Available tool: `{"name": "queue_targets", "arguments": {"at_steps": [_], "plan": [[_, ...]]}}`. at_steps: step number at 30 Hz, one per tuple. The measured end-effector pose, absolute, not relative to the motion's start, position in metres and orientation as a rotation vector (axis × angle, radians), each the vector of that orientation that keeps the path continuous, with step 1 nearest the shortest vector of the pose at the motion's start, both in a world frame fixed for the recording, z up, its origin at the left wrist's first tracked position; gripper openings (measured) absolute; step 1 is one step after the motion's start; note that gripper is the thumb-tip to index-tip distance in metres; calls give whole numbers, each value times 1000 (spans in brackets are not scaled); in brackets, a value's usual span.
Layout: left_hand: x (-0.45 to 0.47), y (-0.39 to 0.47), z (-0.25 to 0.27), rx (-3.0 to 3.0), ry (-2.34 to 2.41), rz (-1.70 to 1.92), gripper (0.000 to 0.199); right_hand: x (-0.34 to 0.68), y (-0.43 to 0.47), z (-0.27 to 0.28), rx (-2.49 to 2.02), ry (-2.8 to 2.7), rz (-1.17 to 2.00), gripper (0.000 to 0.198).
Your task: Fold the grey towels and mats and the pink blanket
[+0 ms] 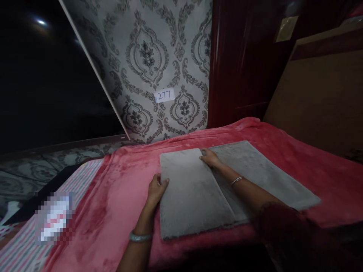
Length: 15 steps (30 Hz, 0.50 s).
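Note:
A grey plush mat (193,189) lies on a pink blanket, its left part doubled over into a flat panel. The single-layer part (255,170) spreads out to the right. My left hand (157,189) grips the left edge of the doubled panel, thumb on top and fingers round the side. At the panel's upper right corner, my right hand (210,157) holds the edge between thumb and fingers. Some of its fingertips are hard to make out. A bangle circles my left wrist and a thin bracelet my right one.
The pink blanket (124,189) covers the surface under the mat. Striped cloth (76,185) shows at the left, with a blurred-out object (55,218) on it. Behind stand a dark screen (56,83), a patterned wall with a paper label (165,95), and a cardboard panel (320,98) at right.

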<state>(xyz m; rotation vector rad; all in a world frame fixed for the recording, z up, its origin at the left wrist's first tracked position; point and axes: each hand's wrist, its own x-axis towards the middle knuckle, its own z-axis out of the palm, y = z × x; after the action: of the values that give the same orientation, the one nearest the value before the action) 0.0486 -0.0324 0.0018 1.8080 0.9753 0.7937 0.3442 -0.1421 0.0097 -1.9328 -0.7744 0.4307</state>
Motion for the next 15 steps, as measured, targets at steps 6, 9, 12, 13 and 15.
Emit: {"name": "queue_targets", "arguments": {"at_steps": [6,9,12,13,15], "plan": [[47,-30,-7,1852,997,797,32,338,-142,2,-2070,-848,319,62],[47,-32,-7,1865,979,803,29,338,-144,0,-2110,-880,289,60],[45,-36,-4,1914,1007,814,26,337,-146,-1,-2138,-911,260,58],[44,-36,-3,1920,1015,823,25,336,-146,-2,-2145,-920,250,58],[42,-37,-1,1923,1025,847,25,333,-147,-4,-2153,-938,233,61]]}}
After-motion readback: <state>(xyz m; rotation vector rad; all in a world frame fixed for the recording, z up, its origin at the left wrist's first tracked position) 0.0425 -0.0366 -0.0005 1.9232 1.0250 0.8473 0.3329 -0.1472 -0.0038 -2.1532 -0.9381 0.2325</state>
